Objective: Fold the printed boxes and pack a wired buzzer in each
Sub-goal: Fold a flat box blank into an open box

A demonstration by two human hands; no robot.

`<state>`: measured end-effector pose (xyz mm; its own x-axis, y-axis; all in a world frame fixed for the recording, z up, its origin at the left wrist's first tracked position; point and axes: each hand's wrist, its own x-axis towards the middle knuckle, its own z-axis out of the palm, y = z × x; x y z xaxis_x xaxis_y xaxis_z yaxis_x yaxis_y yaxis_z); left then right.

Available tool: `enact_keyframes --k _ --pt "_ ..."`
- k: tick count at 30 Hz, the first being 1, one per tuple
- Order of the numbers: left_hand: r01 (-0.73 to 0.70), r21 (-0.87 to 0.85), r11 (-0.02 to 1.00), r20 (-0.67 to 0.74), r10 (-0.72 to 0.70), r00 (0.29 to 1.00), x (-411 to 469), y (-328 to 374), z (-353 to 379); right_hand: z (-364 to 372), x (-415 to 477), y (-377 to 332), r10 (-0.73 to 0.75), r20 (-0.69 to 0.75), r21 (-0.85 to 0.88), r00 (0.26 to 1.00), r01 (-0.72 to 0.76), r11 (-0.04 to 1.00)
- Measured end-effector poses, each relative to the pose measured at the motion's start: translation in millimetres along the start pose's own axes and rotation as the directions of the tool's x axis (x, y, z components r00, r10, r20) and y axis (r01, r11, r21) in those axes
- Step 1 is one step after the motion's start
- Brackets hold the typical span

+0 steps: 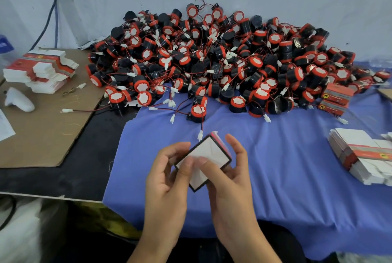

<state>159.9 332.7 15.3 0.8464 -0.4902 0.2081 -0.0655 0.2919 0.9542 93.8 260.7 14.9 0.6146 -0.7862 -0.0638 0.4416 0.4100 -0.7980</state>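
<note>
So both our hands are up in front of us, forearms coming in from the bottom, bare wrists fairly close together. Our left hand (167, 175) has its fingers curled round the left edge of the box (212, 151), thumb lying on its white face. Our right hand (230, 180) grips the other side, thumb pressed on that face right beside the left thumb, fingers reaching up along the right edge.

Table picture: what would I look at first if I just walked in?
First, the huge heap of black-and-red wired buzzers piled at the back of the table, against the wall. In front, the left hand and right hand hold a printed box above the blue cloth. One stack of flat boxes lies far left, another far right.
</note>
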Motion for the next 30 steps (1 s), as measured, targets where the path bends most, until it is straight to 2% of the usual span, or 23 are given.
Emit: enact_keyframes --k 2,6,8,9,10,12,13,15,16,17,18,19,20,21,22,23,24,26,27,28,30 --pt "0.058 -0.012 0.998 0.051 -0.057 0.997 -1 1 -1 -3 3 -4 -0.009 0.049 0.009 0.999 0.009 1.000" --pt "0.169 0.013 0.986 0.220 -0.167 0.961 4 3 -6 -9 7 -11 -0.075 0.165 -0.088 0.983 0.091 0.992" --pt "0.198 0.076 0.977 0.299 -0.212 0.930 12 4 -14 -15 10 -14 -0.120 0.223 -0.229 0.967 0.171 0.958" --pt "0.208 0.110 0.972 0.329 -0.234 0.915 17 5 -19 -20 12 -16 -0.143 0.252 -0.351 0.957 0.228 0.908" --pt "0.202 0.160 0.966 0.353 -0.247 0.902 23 6 -23 -23 14 -18 -0.163 0.292 -0.501 0.942 0.296 0.813" --pt "0.106 0.332 0.937 0.394 -0.240 0.887 34 6 -25 -29 20 -23 -0.153 0.435 -0.748 0.887 0.451 0.488" --pt "0.054 0.392 0.918 0.424 -0.232 0.875 39 5 -24 -30 23 -24 -0.136 0.513 -0.792 0.847 0.528 0.306" --pt "0.033 0.390 0.920 0.441 -0.218 0.871 45 3 -20 -29 28 -25 -0.160 0.619 -0.778 0.769 0.629 0.012" --pt "0.032 0.362 0.932 0.438 -0.200 0.877 48 0 -19 -31 30 -26 -0.210 0.650 -0.758 0.730 0.643 -0.109" --pt "0.033 0.329 0.944 0.425 -0.179 0.887 51 -3 -18 -35 32 -27 -0.287 0.656 -0.753 0.698 0.635 -0.175" --pt "0.047 0.294 0.955 0.405 -0.169 0.898 55 -8 -19 -40 34 -28 -0.380 0.619 -0.774 0.687 0.617 -0.145" --pt "0.074 0.256 0.964 0.390 -0.173 0.904 58 -12 -19 -45 37 -28 -0.467 0.529 -0.804 0.708 0.594 -0.010" --pt "0.105 0.229 0.968 0.388 -0.189 0.902 61 -17 -19 -51 40 -26 -0.508 0.402 -0.805 0.762 0.559 0.201" --pt "0.121 0.231 0.965 0.405 -0.208 0.890 62 -23 -18 -58 43 -22 -0.481 0.282 -0.753 0.830 0.502 0.425" --pt "0.104 0.280 0.955 0.431 -0.221 0.875 63 -32 -17 -65 46 -15 -0.399 0.208 -0.682 0.893 0.425 0.595" --pt "0.055 0.377 0.925 0.454 -0.236 0.859 63 -43 -18 -73 49 -6 -0.307 0.184 -0.658 0.934 0.349 0.667" --pt "-0.012 0.503 0.864 0.467 -0.260 0.845 63 -56 -18 -80 50 5 -0.243 0.174 -0.692 0.954 0.294 0.659" --pt "-0.139 0.747 0.650 0.446 -0.336 0.830 58 -79 -20 -95 49 23 -0.194 0.126 -0.779 0.973 0.218 0.588" --pt "-0.184 0.808 0.560 0.428 -0.344 0.836 55 -89 -21 -99 48 29 -0.181 0.104 -0.803 0.978 0.190 0.565" --pt "-0.208 0.826 0.525 0.424 -0.333 0.842 53 -95 -23 -103 47 34 -0.173 0.089 -0.816 0.981 0.172 0.552" --pt "-0.186 0.804 0.565 0.429 -0.335 0.839 51 -99 -26 -109 50 36 -0.143 0.087 -0.810 0.986 0.153 0.566"
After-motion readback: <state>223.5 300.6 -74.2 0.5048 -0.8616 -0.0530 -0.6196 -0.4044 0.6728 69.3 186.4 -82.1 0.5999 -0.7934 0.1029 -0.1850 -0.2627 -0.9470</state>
